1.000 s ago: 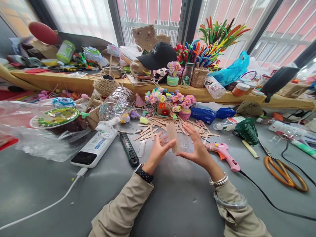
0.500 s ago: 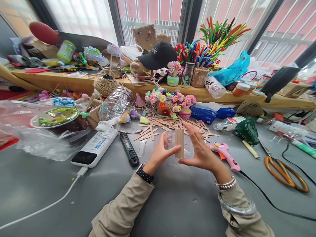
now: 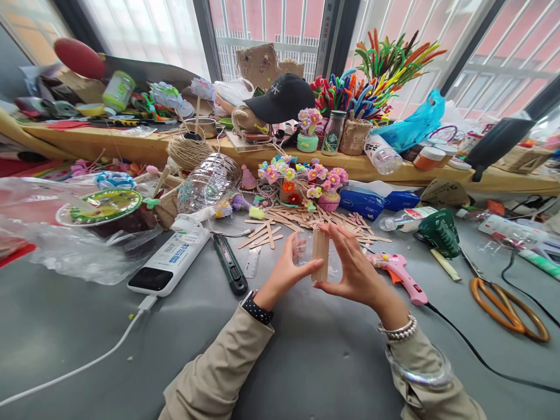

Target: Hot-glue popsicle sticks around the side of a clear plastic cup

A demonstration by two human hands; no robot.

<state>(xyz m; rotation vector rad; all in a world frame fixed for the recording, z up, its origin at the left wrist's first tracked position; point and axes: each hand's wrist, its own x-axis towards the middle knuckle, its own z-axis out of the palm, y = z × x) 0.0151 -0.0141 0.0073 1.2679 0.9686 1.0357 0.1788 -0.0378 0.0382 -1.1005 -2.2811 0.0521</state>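
My left hand and my right hand hold a clear plastic cup between them above the grey table. Wooden craft sticks stand upright against the cup's side. My left fingers curl round the cup from the left, thumb on the sticks' lower end. The fingers of my right hand press the sticks from the right. A pile of loose craft sticks lies just behind my hands.
A pink glue gun lies right of my hands, its black cord trailing right. A power bank, a black knife and a small ruler lie left. Orange scissors far right. Flower crafts and clutter behind.
The sticks went from tilted to upright against the cup, and both hands closed in round them and shifted slightly toward me.
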